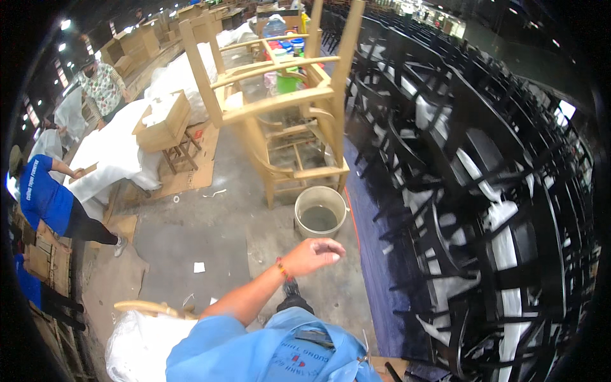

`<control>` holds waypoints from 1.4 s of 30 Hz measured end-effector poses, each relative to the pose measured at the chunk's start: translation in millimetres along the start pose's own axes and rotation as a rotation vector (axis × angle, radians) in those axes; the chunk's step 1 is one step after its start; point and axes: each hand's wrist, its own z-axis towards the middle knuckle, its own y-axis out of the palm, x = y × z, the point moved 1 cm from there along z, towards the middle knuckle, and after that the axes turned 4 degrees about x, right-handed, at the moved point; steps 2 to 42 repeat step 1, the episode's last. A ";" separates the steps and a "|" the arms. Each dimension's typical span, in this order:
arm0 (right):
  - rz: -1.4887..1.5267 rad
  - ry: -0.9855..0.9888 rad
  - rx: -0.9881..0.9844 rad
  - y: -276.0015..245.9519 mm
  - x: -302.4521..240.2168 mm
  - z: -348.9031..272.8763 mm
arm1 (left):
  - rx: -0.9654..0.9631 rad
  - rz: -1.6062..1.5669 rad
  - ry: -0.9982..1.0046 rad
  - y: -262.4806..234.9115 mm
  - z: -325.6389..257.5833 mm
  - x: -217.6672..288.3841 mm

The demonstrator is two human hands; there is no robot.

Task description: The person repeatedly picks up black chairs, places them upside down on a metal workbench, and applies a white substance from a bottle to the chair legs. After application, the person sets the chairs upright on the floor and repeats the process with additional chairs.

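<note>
My left hand (315,253) reaches forward over the concrete floor, just below a grey bucket (305,230) of murky water. It holds nothing, and its fingers are relaxed and slightly curled. A beaded bracelet sits on its wrist. Behind the bucket stands a stack of bare wooden chair frames (286,108), some upside down. My right hand is out of the picture. My blue shirt fills the lower edge.
Rows of stacked black chairs (484,191) fill the right side along a blue floor strip (375,261). A white-wrapped bundle with a curved wooden piece (143,340) lies lower left. A wooden box on a stool (167,127), a white-covered table (108,153) and several people stand at left.
</note>
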 end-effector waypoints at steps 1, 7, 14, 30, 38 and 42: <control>-0.069 -0.030 -0.008 4.6 -23.9 4.1 | -0.023 -0.134 0.119 -15.5 -4.8 38.2; -0.069 -0.030 -0.008 4.6 -23.9 4.1 | -0.023 -0.134 0.119 -15.5 -4.8 38.2; -0.069 -0.030 -0.008 4.6 -23.9 4.1 | -0.023 -0.134 0.119 -15.5 -4.8 38.2; -0.069 -0.030 -0.008 4.6 -23.9 4.1 | -0.023 -0.134 0.119 -15.5 -4.8 38.2; -0.069 -0.030 -0.008 4.6 -23.9 4.1 | -0.023 -0.134 0.119 -15.5 -4.8 38.2; -0.069 -0.030 -0.008 4.6 -23.9 4.1 | -0.023 -0.134 0.119 -15.5 -4.8 38.2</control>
